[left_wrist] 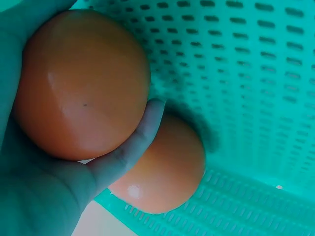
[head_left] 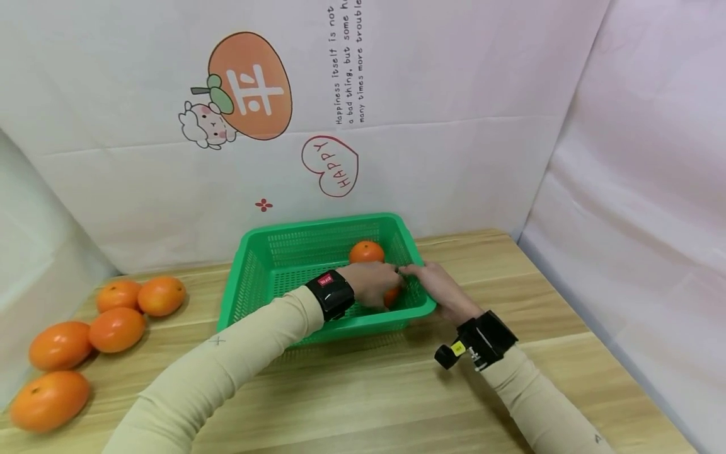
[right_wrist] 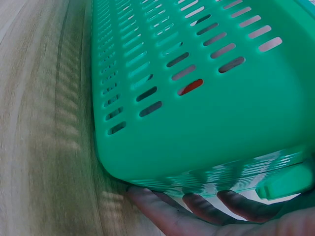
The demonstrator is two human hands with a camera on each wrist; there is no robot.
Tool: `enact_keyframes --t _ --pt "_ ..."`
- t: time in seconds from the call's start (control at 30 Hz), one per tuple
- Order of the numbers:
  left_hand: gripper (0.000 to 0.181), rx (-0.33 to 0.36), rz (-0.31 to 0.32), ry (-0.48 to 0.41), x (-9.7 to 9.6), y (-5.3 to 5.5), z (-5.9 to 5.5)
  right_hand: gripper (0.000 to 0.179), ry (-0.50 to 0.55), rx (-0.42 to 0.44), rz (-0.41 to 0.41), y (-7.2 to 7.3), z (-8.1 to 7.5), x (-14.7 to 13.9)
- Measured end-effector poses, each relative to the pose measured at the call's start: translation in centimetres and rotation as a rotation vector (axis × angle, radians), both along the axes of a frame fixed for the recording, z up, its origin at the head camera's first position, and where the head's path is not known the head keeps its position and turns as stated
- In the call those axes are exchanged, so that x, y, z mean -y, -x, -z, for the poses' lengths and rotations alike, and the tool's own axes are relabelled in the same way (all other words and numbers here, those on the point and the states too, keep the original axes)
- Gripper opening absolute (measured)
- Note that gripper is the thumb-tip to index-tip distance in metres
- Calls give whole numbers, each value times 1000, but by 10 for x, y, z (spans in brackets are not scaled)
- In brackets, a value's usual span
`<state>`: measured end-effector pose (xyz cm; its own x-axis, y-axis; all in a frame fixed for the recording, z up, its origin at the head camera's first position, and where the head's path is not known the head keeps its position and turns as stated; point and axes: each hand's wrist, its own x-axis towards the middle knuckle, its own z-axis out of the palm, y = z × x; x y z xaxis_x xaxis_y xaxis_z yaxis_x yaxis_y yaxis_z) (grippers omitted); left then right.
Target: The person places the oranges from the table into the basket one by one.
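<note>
Pale sleeves are lying across the wooden table, with black bands sitting round both wrists. At the back, a green basket is standing before a printed cloth. Inside its right end, the left hand is grasping one orange fruit between its fingers and thumb. A second fruit is lying just beyond the thumb, resting on the slotted floor near the basket's wall. In the head view, one fruit is showing behind the hand and part of one is showing beside the fingers; which of them the hand is holding, I cannot tell. Outside, the right hand is gripping the basket's right end at the rim, its other fingers resting against the wall. Through one slot, an orange-red patch is showing. Five more fruits are sitting close together on the table, left of the basket.
</note>
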<state>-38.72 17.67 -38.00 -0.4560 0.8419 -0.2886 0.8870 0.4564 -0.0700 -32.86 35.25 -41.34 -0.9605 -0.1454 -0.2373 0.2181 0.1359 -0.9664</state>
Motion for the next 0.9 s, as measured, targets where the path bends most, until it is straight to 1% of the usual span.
enact_keyframes --t 0.13,0.23,0.33,0.47,0.57,0.73,0.9 --pt "62 46 -29 10 -2 -2 -1 54 -10 8 11 -1 0 0" --pt "63 61 -40 20 -2 -3 -1 55 -10 10 9 -1 -1 0" --pt "64 53 -37 26 -2 -3 0 55 -11 6 8 -2 -1 1" --pt "64 46 -47 32 -2 -1 3 56 -8 4 9 -3 -3 2" --pt "62 54 -64 35 -2 0 4 57 -2 4 7 -3 -3 2" --pt "59 63 -72 41 -2 -2 5 58 6 3 6 -3 0 1" --pt "54 33 -67 56 -2 -5 3 59 9 -1 3 -3 -1 1"
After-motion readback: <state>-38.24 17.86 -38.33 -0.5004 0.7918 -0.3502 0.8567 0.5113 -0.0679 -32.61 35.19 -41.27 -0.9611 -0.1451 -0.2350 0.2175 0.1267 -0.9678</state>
